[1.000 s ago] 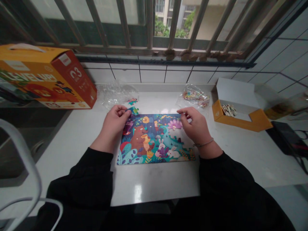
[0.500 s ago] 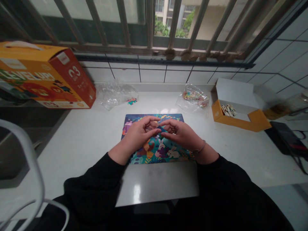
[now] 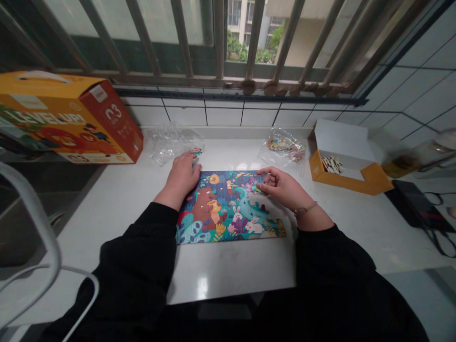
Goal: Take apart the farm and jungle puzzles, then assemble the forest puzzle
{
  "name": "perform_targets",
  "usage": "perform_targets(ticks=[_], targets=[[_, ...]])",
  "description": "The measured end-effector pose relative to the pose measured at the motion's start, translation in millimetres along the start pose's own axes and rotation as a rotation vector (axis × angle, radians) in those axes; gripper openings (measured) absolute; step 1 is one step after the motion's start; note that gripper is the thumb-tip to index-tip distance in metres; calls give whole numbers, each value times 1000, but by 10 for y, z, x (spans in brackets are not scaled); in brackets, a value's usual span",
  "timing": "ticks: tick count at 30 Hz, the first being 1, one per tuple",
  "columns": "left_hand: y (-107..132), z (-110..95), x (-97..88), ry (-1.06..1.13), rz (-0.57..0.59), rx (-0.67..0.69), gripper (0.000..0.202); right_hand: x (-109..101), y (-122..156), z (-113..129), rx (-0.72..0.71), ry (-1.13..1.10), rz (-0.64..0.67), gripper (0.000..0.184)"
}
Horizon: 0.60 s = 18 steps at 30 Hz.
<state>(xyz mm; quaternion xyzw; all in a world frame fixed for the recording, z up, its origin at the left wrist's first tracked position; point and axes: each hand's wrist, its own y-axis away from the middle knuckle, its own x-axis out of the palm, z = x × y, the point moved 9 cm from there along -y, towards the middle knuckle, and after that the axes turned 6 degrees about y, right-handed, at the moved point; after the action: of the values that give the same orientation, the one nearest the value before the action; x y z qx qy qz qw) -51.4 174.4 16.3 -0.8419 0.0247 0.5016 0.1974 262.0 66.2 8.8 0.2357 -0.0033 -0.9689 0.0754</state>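
Observation:
A colourful jigsaw puzzle (image 3: 203,209) with a bear, rabbits and a teal animal lies flat on the counter in front of me. My left hand (image 3: 181,176) reaches past its upper left edge, fingers stretched towards loose puzzle pieces (image 3: 197,151) beside a clear plastic bag; its fingertips are partly hidden there. At the puzzle's upper right edge is my right hand (image 3: 280,186), fingers curled and thumb and forefinger pinched on what seems a puzzle piece, mostly covered by the fingers.
A clear bag (image 3: 173,142) lies at the back left, another bag of pieces (image 3: 287,146) at the back right. An open orange box (image 3: 351,183) holds more pieces. A large orange box (image 3: 103,123) stands left, a black phone (image 3: 423,199) right. A white cable (image 3: 39,228) hangs at left.
My hands have parted from over the puzzle. The left has moved left and away from me to the loose pieces; the right has shifted to the puzzle's upper right edge.

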Motion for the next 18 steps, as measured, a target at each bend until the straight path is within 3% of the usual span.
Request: perform_targets(ticks=[6,10,14,18], targets=[[-256,101,151,-42,53,29,49,-173,0,-224,60,57,-3,35],[-225,186,132,-62,29,-16,39,-326,35,-374,139,77,9,36],[-178,304,56,-79,-32,-140,32,-343,67,-414,186,91,61,34],[-180,334,45,-69,-24,-172,27,-327,74,-446,225,93,88,30]])
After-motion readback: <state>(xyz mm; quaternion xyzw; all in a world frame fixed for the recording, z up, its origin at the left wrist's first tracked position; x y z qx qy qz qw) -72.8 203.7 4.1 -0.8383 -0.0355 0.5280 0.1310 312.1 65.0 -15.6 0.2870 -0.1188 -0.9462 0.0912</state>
